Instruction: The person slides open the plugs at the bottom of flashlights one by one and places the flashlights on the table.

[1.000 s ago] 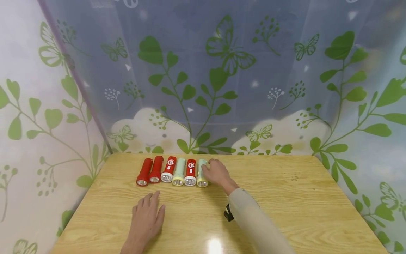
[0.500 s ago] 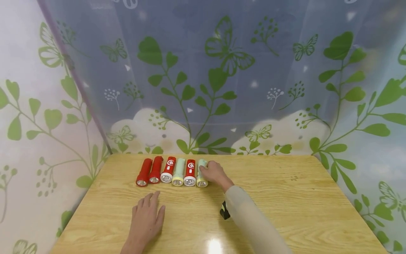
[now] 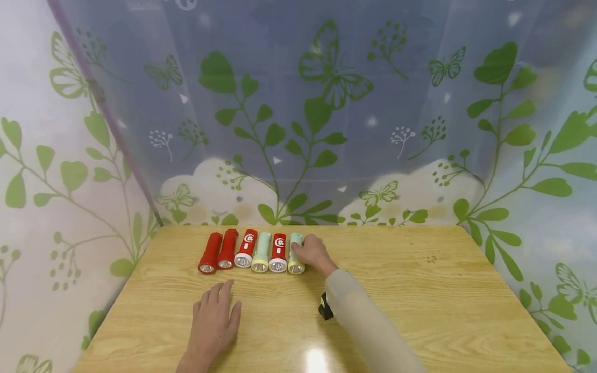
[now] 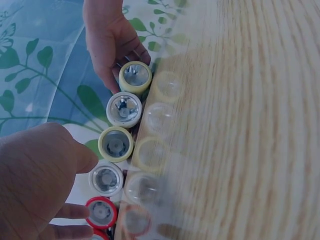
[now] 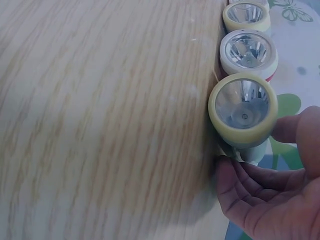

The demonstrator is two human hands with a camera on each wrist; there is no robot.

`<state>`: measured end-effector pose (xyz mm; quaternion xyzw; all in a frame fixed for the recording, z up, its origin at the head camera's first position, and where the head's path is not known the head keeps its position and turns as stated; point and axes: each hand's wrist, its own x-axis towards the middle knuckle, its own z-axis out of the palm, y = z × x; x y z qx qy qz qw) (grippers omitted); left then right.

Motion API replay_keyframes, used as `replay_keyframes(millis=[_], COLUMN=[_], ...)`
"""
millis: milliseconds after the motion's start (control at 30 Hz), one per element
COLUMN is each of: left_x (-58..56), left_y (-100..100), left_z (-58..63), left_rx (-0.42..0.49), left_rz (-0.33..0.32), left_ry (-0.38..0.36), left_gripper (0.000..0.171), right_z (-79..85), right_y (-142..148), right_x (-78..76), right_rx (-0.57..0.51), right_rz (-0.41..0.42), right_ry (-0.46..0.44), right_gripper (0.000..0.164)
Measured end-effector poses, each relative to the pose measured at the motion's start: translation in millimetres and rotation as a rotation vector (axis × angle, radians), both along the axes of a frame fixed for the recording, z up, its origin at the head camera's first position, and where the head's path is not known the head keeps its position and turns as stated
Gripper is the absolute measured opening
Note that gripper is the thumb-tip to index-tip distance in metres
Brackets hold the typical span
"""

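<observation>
On the yellowish wood-grain table (image 3: 396,300), the row of six cylindrical red or pale-green flashlights (image 3: 246,248) could probably be knocked crooked, should the bare right hand (image 3: 314,251) push sideways. The bare left hand (image 3: 212,318), fingers extended, holds nothing and so braces nothing. The right hand's thumb and fingers grip the pale-green cylindrical flashlight (image 5: 243,112) at the row's right end; a pale-yellow ring (image 5: 242,135) circles its shiny silver reflector (image 5: 234,100).

The right arm (image 3: 366,318) is stretched forward, right hand (image 3: 313,250) curled — the left hand (image 3: 212,318) is palm down, loosely spread.
</observation>
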<state>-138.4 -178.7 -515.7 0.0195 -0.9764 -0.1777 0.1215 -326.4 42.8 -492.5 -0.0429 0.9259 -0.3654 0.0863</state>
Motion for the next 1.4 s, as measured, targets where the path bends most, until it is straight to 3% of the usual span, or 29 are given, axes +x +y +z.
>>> replay_keyframes(millis=[333, 900, 1200, 1400], left_x=[0.6, -2.6, -7.6, -15.9], left_y=[2, 4, 7, 12], left_z=[-2.6, 1.8, 4.1, 10.4], left_rx=[-0.011, -0.008, -0.008, 0.008], left_rz=[-0.016, -0.015, -0.038, -0.082], left_ry=[0.057, 0.055, 0.213, 0.314], left_gripper=[0.052, 0.05, 0.045, 0.045], right_z=[-2.2, 1.0, 7.7, 18.0], right_y=[-1, 1, 5, 12], right_x=[-0.4, -0.4, 0.6, 0.7], right_rx=[0.004, -0.08, -0.226, -0.3], right_rz=[-0.035, -0.123, -0.143, -0.159], right_ry=[0.02, -0.083, -0.122, -0.128], right_gripper=[0.037, 0.03, 0.032, 0.045])
